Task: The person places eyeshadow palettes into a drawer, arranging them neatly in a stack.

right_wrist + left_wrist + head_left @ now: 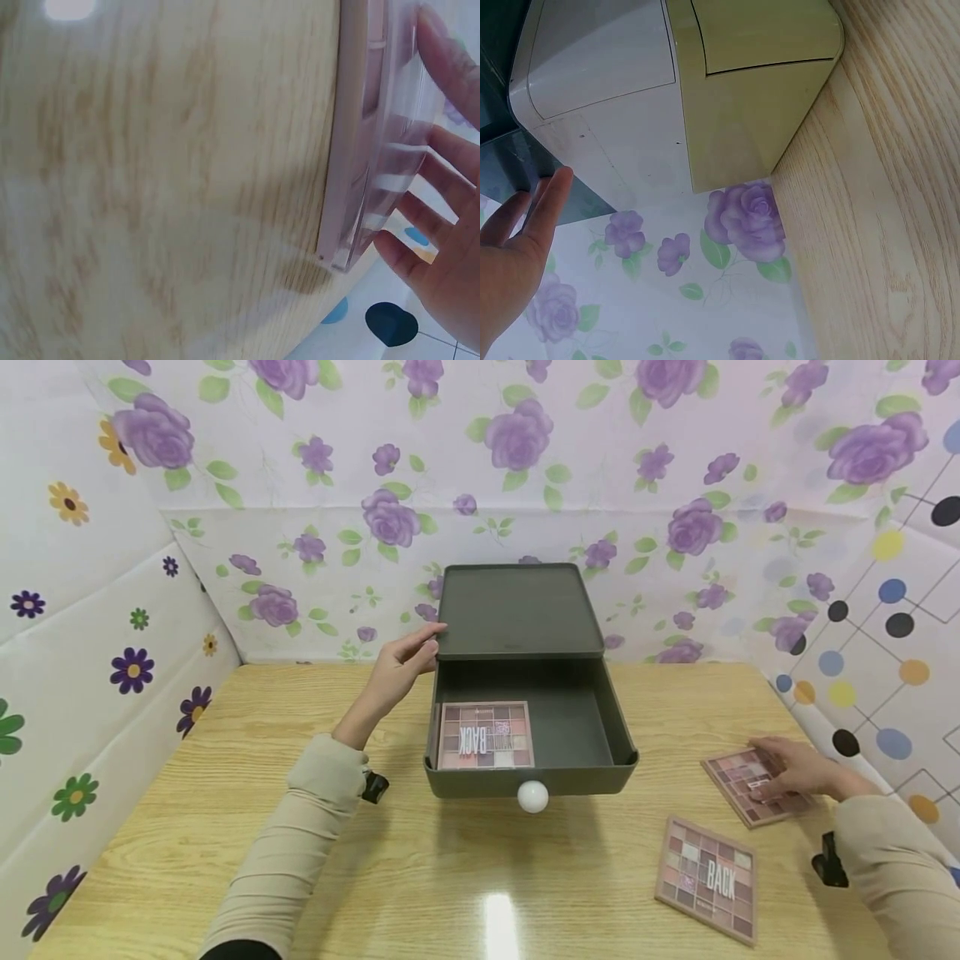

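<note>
A dark green drawer (577, 718) with a white round knob (532, 797) is pulled out of its cabinet (517, 610). One makeup palette (487, 735) lies in its left part, the lid lettering upside down. My left hand (393, 672) touches the cabinet's upper left side; the left wrist view has its extended fingers (551, 199) against the dark green wall. At the right, my right hand (798, 770) rests over a second palette (735, 777) on the table. In the right wrist view, loosely spread fingers (454, 176) touch the palette's clear lid (386, 169).
A third palette (705, 877) lies nearer the front on the wood-grain table (187, 827). White (615, 142) and olive (735, 127) tiers adjoin the dark green one in the left wrist view. Flowered sheeting (450, 452) stands behind the table, dotted sheeting (885, 635) at the right.
</note>
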